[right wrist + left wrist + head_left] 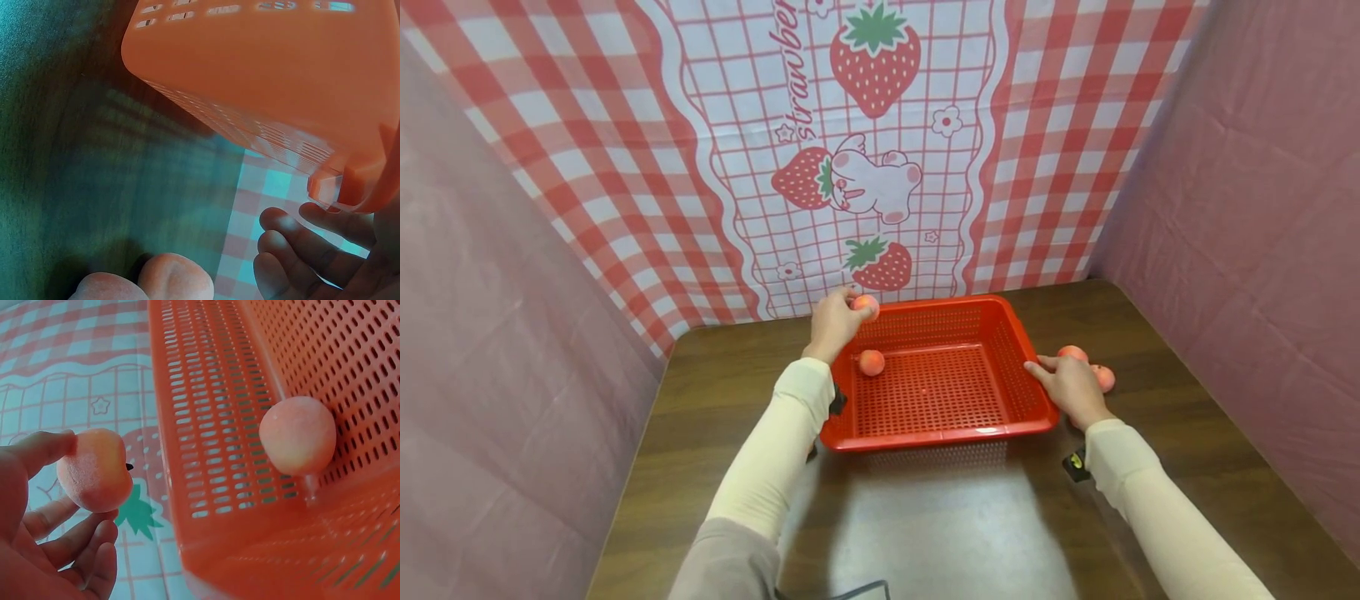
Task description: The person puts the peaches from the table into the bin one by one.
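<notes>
My left hand pinches a peach between thumb and fingers, up at the back left corner of the red plastic basket. A dark stem shows on that peach in the left wrist view. Inside the basket, toward its left end, lies another peach. At the right end, my right hand holds the basket's rim, thumb over it and fingers on the outer side; the right wrist view hides the thumb. Just beyond that hand sit two peaches, one behind the other, partly covered.
The basket stands on a brown wooden table with a pale, shiny patch in front. A strawberry-print checked cloth hangs along the back edge. Pink cloths drape the left side and right side.
</notes>
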`<state>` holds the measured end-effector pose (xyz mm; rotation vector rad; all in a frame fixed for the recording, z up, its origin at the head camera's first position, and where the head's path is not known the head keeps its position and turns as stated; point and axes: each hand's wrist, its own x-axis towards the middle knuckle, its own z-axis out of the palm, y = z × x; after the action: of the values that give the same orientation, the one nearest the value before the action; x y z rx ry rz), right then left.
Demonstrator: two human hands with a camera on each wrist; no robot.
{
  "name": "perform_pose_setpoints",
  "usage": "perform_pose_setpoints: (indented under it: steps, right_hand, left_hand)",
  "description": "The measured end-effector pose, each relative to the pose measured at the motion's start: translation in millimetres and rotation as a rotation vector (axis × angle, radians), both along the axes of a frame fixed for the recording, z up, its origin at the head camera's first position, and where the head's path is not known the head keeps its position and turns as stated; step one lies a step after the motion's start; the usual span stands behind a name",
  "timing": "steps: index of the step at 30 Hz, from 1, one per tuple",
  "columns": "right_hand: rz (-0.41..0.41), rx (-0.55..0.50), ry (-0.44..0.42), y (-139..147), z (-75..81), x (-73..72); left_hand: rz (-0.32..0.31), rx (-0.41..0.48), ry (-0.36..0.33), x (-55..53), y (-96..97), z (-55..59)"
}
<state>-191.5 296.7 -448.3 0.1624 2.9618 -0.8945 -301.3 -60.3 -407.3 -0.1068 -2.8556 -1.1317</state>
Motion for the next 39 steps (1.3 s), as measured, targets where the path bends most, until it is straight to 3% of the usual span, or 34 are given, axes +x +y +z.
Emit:
perform_pose_setpoints:
  steps: [6,18,31,39]
  right_hand:
    - [0.0,-0.015,-0.016,0.9,-0.3,0.4]
    - [0.01,0.031,0.047,-0.5,-4.5,-0.3]
    - [0.009,0.024,0.045,1.7,-4.7,-0.7]
    - [0.014,0.031,0.053,0.3,-2.0,-0.5]
  left_hand:
    - [-0.016,-0.031,0.01,0.4,7.7,-8.5]
    - [-0.026,-0.041,0.002,1.2,19.6,-24.9]
    - [-0.077,-0.038,-0.099,1.1,30.5,-42.1]
    - [-0.098,-0.063,-0.122,1.4,34.4,-50.4]
